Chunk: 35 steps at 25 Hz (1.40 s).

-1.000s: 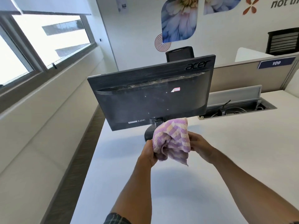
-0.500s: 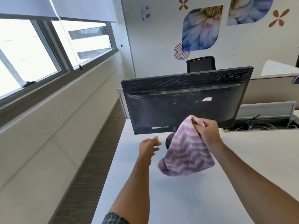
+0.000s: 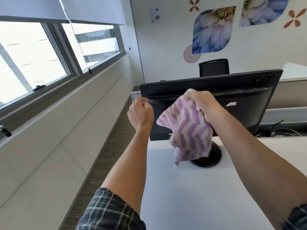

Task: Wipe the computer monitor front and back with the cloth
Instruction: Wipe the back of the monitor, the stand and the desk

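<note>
A black monitor [image 3: 245,103] stands on the white desk with its dusty back turned to me, on a round black base [image 3: 214,156]. My right hand [image 3: 204,105] is raised in front of the upper back panel and grips a purple and cream zigzag cloth [image 3: 187,131], which hangs down over the stand. My left hand [image 3: 141,113] is up by the monitor's left edge, fingers loosely curled, holding nothing. The screen side is hidden.
The white desk [image 3: 191,188] runs forward from me. A cable tray with wires [image 3: 280,130] lies behind the monitor at right. A black chair back [image 3: 214,67] stands beyond. A window wall and a strip of floor run along the left.
My left hand let go of the cloth and rose to the monitor's left edge. My right hand lifted the cloth from stand height to the upper back panel. The view shifted closer.
</note>
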Each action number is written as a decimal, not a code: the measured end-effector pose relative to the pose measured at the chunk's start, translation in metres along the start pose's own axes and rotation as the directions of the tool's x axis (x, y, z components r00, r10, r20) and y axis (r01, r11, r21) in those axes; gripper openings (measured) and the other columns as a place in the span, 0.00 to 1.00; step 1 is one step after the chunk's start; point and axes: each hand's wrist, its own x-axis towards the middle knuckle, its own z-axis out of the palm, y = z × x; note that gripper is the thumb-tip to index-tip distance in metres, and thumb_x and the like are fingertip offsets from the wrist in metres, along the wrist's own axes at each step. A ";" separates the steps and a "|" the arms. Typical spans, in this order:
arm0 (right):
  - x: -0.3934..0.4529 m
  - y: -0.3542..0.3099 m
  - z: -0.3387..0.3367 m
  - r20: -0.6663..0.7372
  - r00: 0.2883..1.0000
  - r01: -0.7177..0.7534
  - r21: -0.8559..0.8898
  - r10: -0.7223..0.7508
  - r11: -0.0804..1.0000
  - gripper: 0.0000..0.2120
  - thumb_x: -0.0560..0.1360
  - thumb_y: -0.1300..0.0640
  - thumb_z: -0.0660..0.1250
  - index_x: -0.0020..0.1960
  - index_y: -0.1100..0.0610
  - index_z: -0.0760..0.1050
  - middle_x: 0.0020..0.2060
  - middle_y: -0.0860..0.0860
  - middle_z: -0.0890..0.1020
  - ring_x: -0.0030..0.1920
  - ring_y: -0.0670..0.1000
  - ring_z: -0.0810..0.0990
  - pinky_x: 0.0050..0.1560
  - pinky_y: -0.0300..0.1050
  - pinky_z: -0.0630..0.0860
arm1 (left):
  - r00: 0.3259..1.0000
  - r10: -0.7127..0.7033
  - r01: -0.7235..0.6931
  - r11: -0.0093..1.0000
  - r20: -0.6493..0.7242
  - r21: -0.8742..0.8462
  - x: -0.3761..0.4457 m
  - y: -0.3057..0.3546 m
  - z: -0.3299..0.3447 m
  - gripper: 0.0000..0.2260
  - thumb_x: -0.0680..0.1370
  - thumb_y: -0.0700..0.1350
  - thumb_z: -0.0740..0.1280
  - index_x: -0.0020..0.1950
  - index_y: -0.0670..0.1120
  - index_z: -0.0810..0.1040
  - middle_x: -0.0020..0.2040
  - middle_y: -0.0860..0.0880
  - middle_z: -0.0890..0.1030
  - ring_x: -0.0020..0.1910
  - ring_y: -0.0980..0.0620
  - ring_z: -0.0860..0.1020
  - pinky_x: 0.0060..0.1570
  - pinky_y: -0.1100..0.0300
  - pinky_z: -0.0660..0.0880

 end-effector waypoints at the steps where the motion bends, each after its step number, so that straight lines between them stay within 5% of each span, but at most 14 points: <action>1: 0.003 -0.007 0.005 -0.012 1.000 0.019 0.113 -0.018 0.993 0.17 0.67 0.50 0.75 0.29 0.53 0.69 0.21 0.48 0.65 0.27 0.50 0.66 0.37 0.45 0.65 | 0.998 0.045 -0.046 0.998 0.045 0.042 0.013 0.005 0.000 0.17 0.75 0.42 0.57 0.56 0.49 0.83 0.56 0.51 0.84 0.55 0.48 0.79 0.60 0.46 0.74; 3: 0.012 -0.016 0.019 -0.053 0.990 0.142 0.263 -0.132 0.954 0.22 0.68 0.53 0.78 0.26 0.51 0.66 0.22 0.49 0.66 0.27 0.50 0.66 0.38 0.44 0.67 | 0.983 0.082 -0.104 0.986 0.162 0.132 0.038 0.013 0.001 0.25 0.74 0.41 0.56 0.69 0.49 0.77 0.70 0.50 0.77 0.68 0.47 0.74 0.69 0.46 0.68; 5: 0.019 -0.021 0.035 -0.125 0.948 0.315 0.238 -0.292 0.919 0.23 0.69 0.58 0.77 0.26 0.51 0.65 0.24 0.47 0.69 0.30 0.48 0.70 0.38 0.41 0.71 | 0.955 0.084 -0.149 0.965 0.286 0.215 0.059 0.018 0.003 0.29 0.75 0.40 0.57 0.77 0.49 0.68 0.79 0.51 0.67 0.77 0.49 0.64 0.76 0.48 0.60; 8: 0.033 -0.021 0.058 -0.181 0.782 0.571 -0.174 -0.596 0.802 0.14 0.71 0.58 0.73 0.32 0.50 0.71 0.32 0.44 0.75 0.34 0.44 0.74 0.40 0.37 0.71 | 0.908 0.064 -0.197 0.937 0.414 0.288 0.075 0.020 0.007 0.32 0.75 0.39 0.57 0.81 0.48 0.63 0.82 0.53 0.61 0.81 0.53 0.55 0.79 0.48 0.53; 10: 0.045 -0.016 0.071 -0.136 0.592 0.613 -0.563 -0.794 0.554 0.02 0.73 0.57 0.71 0.45 0.55 0.80 0.46 0.49 0.79 0.45 0.49 0.78 0.49 0.41 0.74 | 0.882 0.063 -0.235 0.917 0.466 0.321 0.077 0.021 0.012 0.32 0.75 0.39 0.57 0.81 0.48 0.63 0.82 0.53 0.61 0.81 0.52 0.55 0.79 0.47 0.54; 12: 0.066 -0.008 0.081 -0.019 0.495 0.506 -0.806 -0.869 0.306 0.08 0.73 0.57 0.69 0.51 0.58 0.82 0.50 0.54 0.79 0.50 0.56 0.78 0.51 0.50 0.76 | 0.884 0.073 -0.243 0.916 0.462 0.320 0.077 0.020 0.015 0.31 0.74 0.40 0.56 0.79 0.48 0.67 0.80 0.51 0.65 0.79 0.48 0.62 0.77 0.46 0.59; 16: 0.086 -0.001 0.103 0.142 0.517 0.547 -0.813 -0.844 0.199 0.20 0.74 0.57 0.54 0.54 0.61 0.81 0.53 0.56 0.80 0.53 0.61 0.78 0.52 0.54 0.75 | 0.916 0.098 -0.213 0.941 0.389 0.263 0.079 0.015 0.018 0.29 0.70 0.41 0.55 0.70 0.49 0.76 0.72 0.52 0.75 0.67 0.43 0.74 0.64 0.51 0.71; 19: 0.092 0.009 0.119 0.299 0.516 0.660 -0.736 -0.803 0.149 0.24 0.75 0.55 0.52 0.65 0.60 0.78 0.62 0.56 0.79 0.63 0.59 0.76 0.60 0.53 0.74 | 0.928 0.106 -0.178 0.968 0.356 0.178 0.079 0.009 0.018 0.26 0.67 0.41 0.54 0.61 0.48 0.80 0.65 0.51 0.79 0.61 0.44 0.76 0.52 0.56 0.69; 24: 0.108 0.024 0.092 0.461 0.308 0.829 -0.559 -0.832 -0.003 0.20 0.77 0.58 0.55 0.62 0.56 0.82 0.63 0.50 0.82 0.69 0.53 0.76 0.63 0.48 0.75 | 0.938 0.120 -0.140 0.989 0.324 0.038 0.083 -0.003 0.017 0.30 0.64 0.40 0.54 0.61 0.50 0.82 0.62 0.54 0.82 0.63 0.51 0.76 0.60 0.62 0.70; 28: 0.103 0.027 0.073 0.500 0.346 0.800 -0.599 -0.794 -0.028 0.21 0.74 0.57 0.55 0.56 0.49 0.84 0.59 0.44 0.84 0.66 0.48 0.78 0.55 0.48 0.76 | 0.948 0.098 -0.103 0.995 0.303 0.000 0.080 0.004 0.024 0.30 0.69 0.36 0.56 0.68 0.47 0.80 0.68 0.52 0.79 0.68 0.53 0.74 0.65 0.67 0.65; 30: 0.104 0.027 0.063 0.464 0.369 0.780 -0.626 -0.805 -0.003 0.16 0.72 0.60 0.59 0.48 0.49 0.84 0.51 0.44 0.86 0.56 0.52 0.82 0.49 0.50 0.77 | 0.953 0.045 -0.038 0.999 0.300 -0.030 0.079 0.004 0.024 0.30 0.71 0.32 0.56 0.69 0.47 0.80 0.68 0.53 0.79 0.68 0.55 0.73 0.63 0.69 0.64; 33: 0.100 0.028 0.038 0.288 0.407 0.648 -0.760 -0.867 0.052 0.10 0.69 0.62 0.62 0.37 0.54 0.81 0.33 0.48 0.83 0.34 0.55 0.78 0.35 0.47 0.71 | 0.953 -0.023 0.061 0.991 0.302 -0.116 0.079 0.002 0.024 0.30 0.70 0.30 0.55 0.67 0.47 0.82 0.66 0.55 0.80 0.67 0.57 0.73 0.66 0.69 0.65; 35: 0.087 0.025 0.030 0.145 0.519 0.464 -0.875 -0.842 0.135 0.06 0.67 0.62 0.67 0.35 0.54 0.80 0.29 0.49 0.80 0.31 0.55 0.74 0.31 0.45 0.65 | 0.952 -0.062 0.111 0.982 0.298 -0.152 0.079 0.005 0.025 0.30 0.70 0.29 0.54 0.65 0.48 0.83 0.65 0.55 0.81 0.66 0.57 0.74 0.68 0.67 0.66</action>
